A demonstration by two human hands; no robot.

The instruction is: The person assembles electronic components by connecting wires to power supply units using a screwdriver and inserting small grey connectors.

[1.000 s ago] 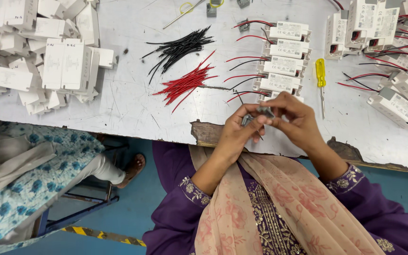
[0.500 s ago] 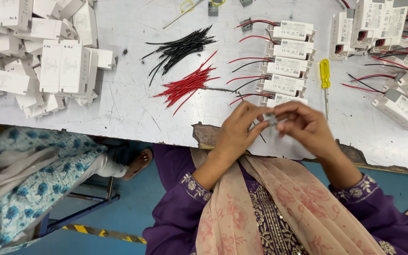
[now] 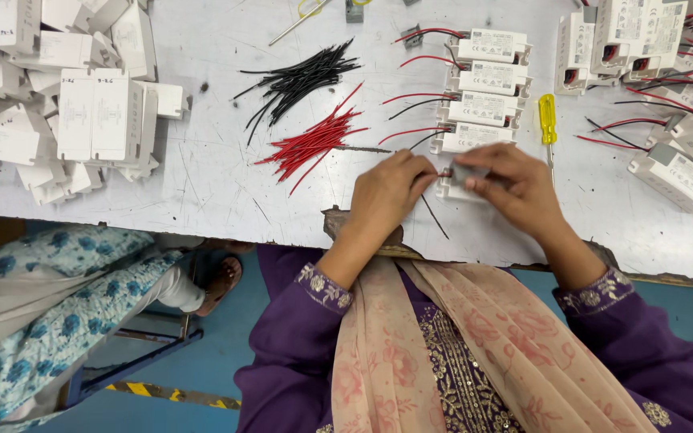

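Wiring work centres on one small white driver box (image 3: pixel 465 178), held at the counter's near edge between the two hands; the right hand (image 3: pixel 515 186) covers most of the box with thumb and fingers closed over its top, and the left hand (image 3: pixel 391 188) pinches a short red wire (image 3: pixel 445 171) at the box's left end, fingertips narrowed tight on it; whether the wire is seated in the terminal I cannot tell, since the fingers hide the joint; a loose black wire (image 3: pixel 433 216) trails from under the left hand toward six o'clock.

At twelve o'clock from the held box stands a column of finished boxes (image 3: pixel 487 88), each already showing red and black leads out of its left end, so by my reading several units are done and this one is mid-way; a yellow-handled screwdriver (image 3: pixel 549 122) lies just beside that column at two o'clock, untouched.

At ten o'clock lie the red wire bundle (image 3: pixel 314 143) and, beyond it, the black wire bundle (image 3: pixel 302 80), both still well stocked, which suggests plenty remains; at nine o'clock, well apart, a heap of white cartons (image 3: pixel 58 96) fills the counter (image 3: pixel 202 184); more wired boxes (image 3: pixel 675 144) sit at three o'clock.
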